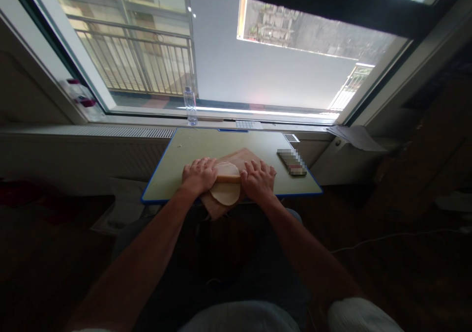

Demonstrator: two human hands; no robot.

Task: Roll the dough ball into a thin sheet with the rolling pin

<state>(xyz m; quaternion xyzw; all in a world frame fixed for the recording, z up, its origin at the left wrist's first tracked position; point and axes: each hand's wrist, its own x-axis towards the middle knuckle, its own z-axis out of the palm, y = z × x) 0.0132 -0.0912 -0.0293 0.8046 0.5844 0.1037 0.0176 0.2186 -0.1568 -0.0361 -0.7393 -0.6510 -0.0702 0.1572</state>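
Note:
A wooden rolling pin [228,179] lies across a flat round of pale dough [225,194]. My left hand [201,174] rests over the pin's left end, palm down. Over its right end sits my right hand [257,177], fingers curved forward; both ends are hidden under the hands. Dough shows on the far and near sides of the pin. Beneath it is a brown sheet [216,208], turned cornerwise, with one corner hanging past the near edge of the small folding table [165,177].
A phone-like object [291,162], blurred out, lies on the table's right side. Small white crumbs [180,145] are at the back left. Beyond, a clear bottle [190,106] stands on the windowsill, with another bottle [81,95] farther left. Papers [356,137] lie at the right.

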